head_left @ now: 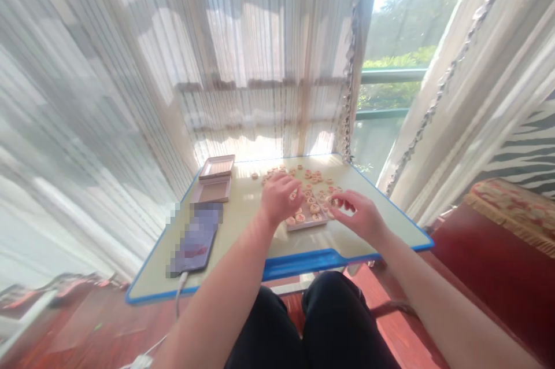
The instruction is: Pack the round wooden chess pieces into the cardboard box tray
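A shallow tray (307, 226) on the table holds several round xiangqi pieces (314, 208) with red or dark characters. My left hand (280, 198) is over the tray's left side, fingers curled down. A piece shows by its fingertips, but what it grips, if anything, is hidden. Just right of the tray, my right hand (359, 216) has thumb and fingers bent around a round piece (333, 200) at the fingertips. More loose pieces (313, 175) are scattered on the table beyond both hands.
The pale folding table (243, 230) has a blue rim. At its left lie two shallow box parts, a box lid (217, 166) and an open box (211, 189), and a phone (199, 239) with a white cable (180, 294). Sheer curtains (260, 68) hang behind the far edge.
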`<state>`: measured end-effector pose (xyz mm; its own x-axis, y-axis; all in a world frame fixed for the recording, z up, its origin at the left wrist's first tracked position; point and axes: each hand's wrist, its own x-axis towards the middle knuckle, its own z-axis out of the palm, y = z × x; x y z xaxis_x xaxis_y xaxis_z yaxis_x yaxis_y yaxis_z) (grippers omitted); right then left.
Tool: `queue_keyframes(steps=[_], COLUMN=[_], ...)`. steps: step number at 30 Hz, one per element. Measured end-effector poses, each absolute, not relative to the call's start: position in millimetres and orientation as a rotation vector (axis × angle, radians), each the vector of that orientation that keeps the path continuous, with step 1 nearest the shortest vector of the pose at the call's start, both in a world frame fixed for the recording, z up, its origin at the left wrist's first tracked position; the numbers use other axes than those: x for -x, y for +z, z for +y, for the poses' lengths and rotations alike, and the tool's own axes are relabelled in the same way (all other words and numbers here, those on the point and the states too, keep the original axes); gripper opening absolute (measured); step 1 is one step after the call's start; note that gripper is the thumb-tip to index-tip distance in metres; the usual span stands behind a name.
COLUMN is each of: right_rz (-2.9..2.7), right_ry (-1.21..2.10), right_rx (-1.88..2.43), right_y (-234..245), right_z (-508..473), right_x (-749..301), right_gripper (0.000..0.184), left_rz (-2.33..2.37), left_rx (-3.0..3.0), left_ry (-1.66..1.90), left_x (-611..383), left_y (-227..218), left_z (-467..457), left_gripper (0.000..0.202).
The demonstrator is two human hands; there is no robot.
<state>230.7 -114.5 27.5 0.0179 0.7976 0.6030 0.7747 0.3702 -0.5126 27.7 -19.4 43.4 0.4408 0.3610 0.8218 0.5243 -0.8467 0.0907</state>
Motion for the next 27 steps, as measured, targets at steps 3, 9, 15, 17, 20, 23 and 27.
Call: queue_keyframes(steps=[3,9,15,17,20,23,27], right_rz=[-1.626,-1.871,-1.982,-1.981,-1.991,-1.99,-1.986], right_ry=[0.144,0.019,-0.083,-0.099,-0.123,-0.134,-0.117], right_rx=[1.457,1.422,1.387,1.356,1.288,1.227,1.193], right_y=[10,1,-3,-4,-6,-7,-9], right_z=[-117,-112,-116,-116,-115,-114,-113], right_x=[-236,-228,-223,-223,-223,-223,-224], right_gripper=[0.025,0.022,0.018,0.017,0.016,0.018,0.022], left_rz=[-0.612,-0.802,-0.816,-0.811,-0.819,-0.839,-0.872], left_rx=[2.62,2.649,2.666,2.666,2.641,2.62,2.607], left_ry=[-1.281,-1.227,-1.043,-1.01,-1.044,-1.089,-1.1], left_x=[-42,-41,-41,-43,-44,-43,-43], left_y=[38,4,-4,-5,-6,-6,-4], left_z=[-55,-85,-85,-84,-83,-82,-84], left_gripper=[0.023,0.024,0.029,0.029,0.027,0.024,0.02])
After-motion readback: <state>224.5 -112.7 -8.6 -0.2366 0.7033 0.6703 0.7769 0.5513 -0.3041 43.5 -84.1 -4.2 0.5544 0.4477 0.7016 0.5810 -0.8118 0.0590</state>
